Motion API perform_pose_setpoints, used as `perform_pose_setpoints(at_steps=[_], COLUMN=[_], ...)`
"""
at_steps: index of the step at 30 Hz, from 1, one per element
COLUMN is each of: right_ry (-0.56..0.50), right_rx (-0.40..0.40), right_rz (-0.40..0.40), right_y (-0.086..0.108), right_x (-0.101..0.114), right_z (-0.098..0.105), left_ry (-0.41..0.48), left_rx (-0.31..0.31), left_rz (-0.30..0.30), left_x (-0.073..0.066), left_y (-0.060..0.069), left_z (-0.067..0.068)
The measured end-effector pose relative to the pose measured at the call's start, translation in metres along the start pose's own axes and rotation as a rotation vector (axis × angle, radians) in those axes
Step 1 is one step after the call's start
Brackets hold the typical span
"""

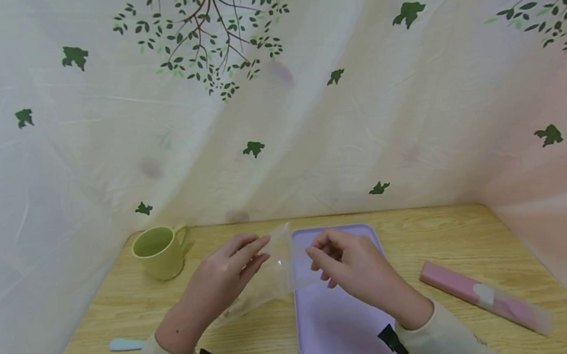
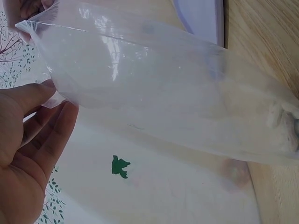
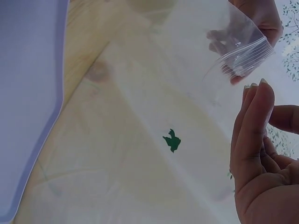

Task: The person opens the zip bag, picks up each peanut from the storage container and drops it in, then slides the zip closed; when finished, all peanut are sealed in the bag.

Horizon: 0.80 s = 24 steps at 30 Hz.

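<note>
My left hand (image 1: 231,266) pinches a clear plastic zip bag (image 2: 154,88) near its mouth, between thumb and fingers. The bag hangs down from there, its seal lines showing in the right wrist view. A pale lumpy shape (image 2: 282,128) shows at the bag's far end; I cannot tell what it is. Just right of the bag's mouth is my right hand (image 1: 346,259), its fingers loosely bent and the thumb close to them. In the right wrist view its fingertips (image 3: 263,86) appear apart from the bag, with nothing visible between them. Both hands are above the table.
A purple tray (image 1: 342,326) lies below the right hand. At the back left stands a yellow-green mug (image 1: 164,260). A light blue handle (image 1: 124,344) sticks out beside the left sleeve. On the right lies a long pink package (image 1: 462,285). A leaf-patterned sheet (image 1: 307,113) hangs behind.
</note>
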State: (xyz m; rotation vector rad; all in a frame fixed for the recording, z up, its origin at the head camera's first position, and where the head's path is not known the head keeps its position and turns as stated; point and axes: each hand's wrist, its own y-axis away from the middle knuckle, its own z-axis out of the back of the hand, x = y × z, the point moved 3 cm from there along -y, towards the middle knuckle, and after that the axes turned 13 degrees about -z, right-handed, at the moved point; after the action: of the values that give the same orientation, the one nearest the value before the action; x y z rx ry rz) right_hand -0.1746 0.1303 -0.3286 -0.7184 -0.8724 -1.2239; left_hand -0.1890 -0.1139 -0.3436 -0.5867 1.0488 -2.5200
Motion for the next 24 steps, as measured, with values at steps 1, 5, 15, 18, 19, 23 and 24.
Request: perform_pose_setpoints(at_steps=[1,5,15,18,19,23,24], right_ry=[-0.003,-0.009,-0.008,0.013,0.021,0.057,0.072], right_rx=[0.000,-0.006,-0.023,-0.004,0.006,0.035,0.030], right_rz=[-0.001,-0.004,0.040,0.078,0.099,0.188,0.211], right_y=[0.000,0.002,0.009,0.011,0.012,0.014,0.014], right_x=[0.000,0.002,0.010,0.013,0.013,0.015,0.015], right_z=[0.000,0.002,0.003,0.001,0.000,-0.007,-0.009], left_ry=[0.001,-0.012,-0.045,-0.055,-0.057,-0.068,-0.069], left_rx=[-0.001,-0.003,-0.030,-0.030,-0.035,-0.051,-0.055], left_rz=[0.003,0.016,0.102,0.152,0.168,0.233,0.250], left_x=[0.000,0.001,0.006,0.007,0.007,0.002,0.001], left_y=[0.000,-0.001,-0.005,-0.006,-0.007,-0.010,-0.011], left_z=[0.000,0.001,0.009,0.012,0.012,0.016,0.017])
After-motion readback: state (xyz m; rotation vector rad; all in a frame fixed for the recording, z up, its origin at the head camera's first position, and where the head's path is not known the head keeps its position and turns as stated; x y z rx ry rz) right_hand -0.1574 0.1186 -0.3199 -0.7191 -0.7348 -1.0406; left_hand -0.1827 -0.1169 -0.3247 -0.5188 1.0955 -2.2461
